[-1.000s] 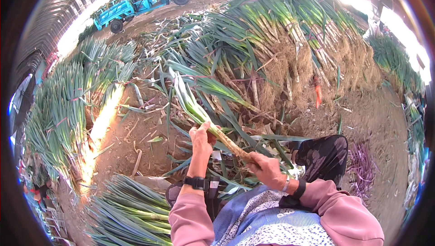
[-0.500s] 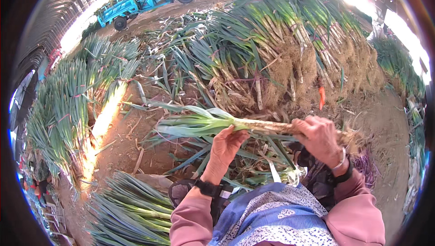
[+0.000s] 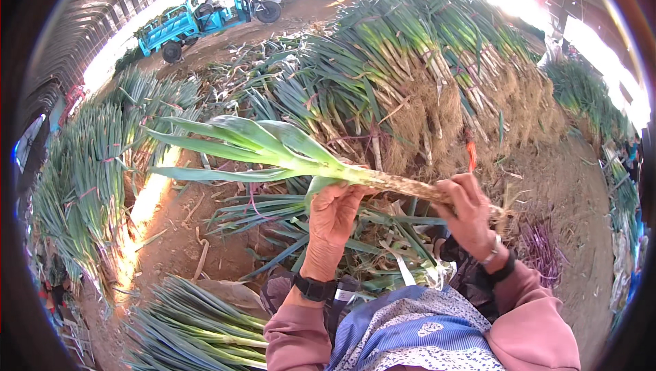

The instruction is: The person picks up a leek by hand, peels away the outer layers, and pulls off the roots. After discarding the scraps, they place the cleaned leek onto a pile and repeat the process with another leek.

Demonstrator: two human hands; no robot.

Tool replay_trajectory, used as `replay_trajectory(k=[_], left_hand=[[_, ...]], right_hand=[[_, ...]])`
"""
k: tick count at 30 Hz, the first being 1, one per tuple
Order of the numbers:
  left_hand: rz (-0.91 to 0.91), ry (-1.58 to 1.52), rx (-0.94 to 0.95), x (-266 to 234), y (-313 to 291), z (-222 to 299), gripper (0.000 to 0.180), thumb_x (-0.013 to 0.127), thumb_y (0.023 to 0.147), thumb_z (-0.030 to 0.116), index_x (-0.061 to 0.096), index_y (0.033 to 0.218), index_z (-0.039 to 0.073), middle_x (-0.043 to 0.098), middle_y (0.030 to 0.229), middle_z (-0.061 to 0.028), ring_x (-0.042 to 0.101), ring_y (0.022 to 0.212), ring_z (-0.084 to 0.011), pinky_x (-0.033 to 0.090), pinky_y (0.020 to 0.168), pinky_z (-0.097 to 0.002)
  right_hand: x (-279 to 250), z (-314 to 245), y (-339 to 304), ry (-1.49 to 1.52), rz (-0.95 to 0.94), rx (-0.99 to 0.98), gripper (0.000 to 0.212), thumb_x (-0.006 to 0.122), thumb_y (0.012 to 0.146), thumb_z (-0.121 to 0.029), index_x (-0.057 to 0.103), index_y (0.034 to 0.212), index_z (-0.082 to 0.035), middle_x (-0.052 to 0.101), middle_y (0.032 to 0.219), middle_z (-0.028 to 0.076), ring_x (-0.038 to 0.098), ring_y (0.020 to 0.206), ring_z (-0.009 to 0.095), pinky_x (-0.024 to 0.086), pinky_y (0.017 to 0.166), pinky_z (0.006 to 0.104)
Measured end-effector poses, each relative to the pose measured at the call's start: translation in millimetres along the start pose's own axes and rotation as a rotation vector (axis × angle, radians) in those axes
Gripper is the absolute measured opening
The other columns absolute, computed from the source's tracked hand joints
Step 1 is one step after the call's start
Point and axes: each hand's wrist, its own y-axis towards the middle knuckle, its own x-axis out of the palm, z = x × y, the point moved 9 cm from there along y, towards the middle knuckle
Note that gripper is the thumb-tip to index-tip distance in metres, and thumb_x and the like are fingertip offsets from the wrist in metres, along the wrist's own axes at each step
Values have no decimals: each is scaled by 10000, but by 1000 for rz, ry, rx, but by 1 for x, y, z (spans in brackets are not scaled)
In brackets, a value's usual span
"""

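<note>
A long green onion point(image 3: 400, 184) is held level in front of me, its broad green leaves fanning out to the left and its dirt-crusted pale stalk running right to the roots. My left hand point(image 3: 333, 215) is closed around the stalk just below where the leaves branch. Farther along, my right hand point(image 3: 467, 208) grips the root end, covering part of it. Under the hands, loose onion leaves point(image 3: 362, 238) and trimmings lie in a heap by my knees. Beside my left arm rests a pile of cleaner green onions point(image 3: 205, 326).
A large stack of rooted onion bundles point(image 3: 424, 70) rises ahead, and more bundles point(image 3: 89, 173) stand at the left. Purple ties point(image 3: 542, 251) lie on the dirt floor point(image 3: 574, 214) to the right. A blue three-wheeled cart point(image 3: 198, 22) is parked far left.
The green onion's leaf end has swung upward and closer, its leaves spreading wider. Both hands stay on the stalk, and my right hand has shifted slightly left.
</note>
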Motion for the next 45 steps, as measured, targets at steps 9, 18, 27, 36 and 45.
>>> replay_trajectory(k=[9, 18, 27, 36, 45], left_hand=[[64, 124, 190, -60, 2, 44, 111, 610, 751, -37, 579, 831, 32, 595, 728, -93, 606, 688, -251, 517, 620, -371], [198, 520, 320, -52, -30, 101, 352, 650, 799, 129, 555, 1106, -16, 602, 991, -132, 592, 915, -222, 495, 806, -336], [-54, 406, 252, -31, -50, 125, 380, 632, 808, 144, 547, 1127, -45, 607, 997, -200, 615, 750, -250, 534, 618, -409], [171, 462, 257, -72, -50, 114, 263, 603, 772, 76, 591, 1000, -55, 641, 918, -213, 644, 704, -250, 572, 651, -407], [313, 384, 181, -97, -51, 108, 216, 555, 710, -10, 579, 920, -52, 645, 848, -192, 632, 674, -266, 579, 622, -404]], right_hand=[[125, -38, -23, 1019, -364, 228, 221, 704, 794, -132, 599, 948, -12, 550, 834, 32, 547, 680, 135, 455, 557, 294], [164, -67, -42, 1462, -760, 625, 323, 559, 926, -349, 608, 884, -32, 473, 610, -57, 390, 484, 9, 287, 420, 188], [172, -59, -47, 1424, -773, 603, 344, 569, 920, -346, 612, 841, -14, 468, 562, -47, 388, 444, 17, 278, 393, 203], [185, -32, -43, 1060, -596, 468, 355, 615, 892, -322, 621, 954, 28, 585, 792, 60, 529, 725, 116, 435, 634, 266], [186, -28, -53, 1081, -558, 506, 348, 620, 890, -318, 613, 956, 23, 550, 721, 20, 487, 646, 85, 411, 564, 245]])
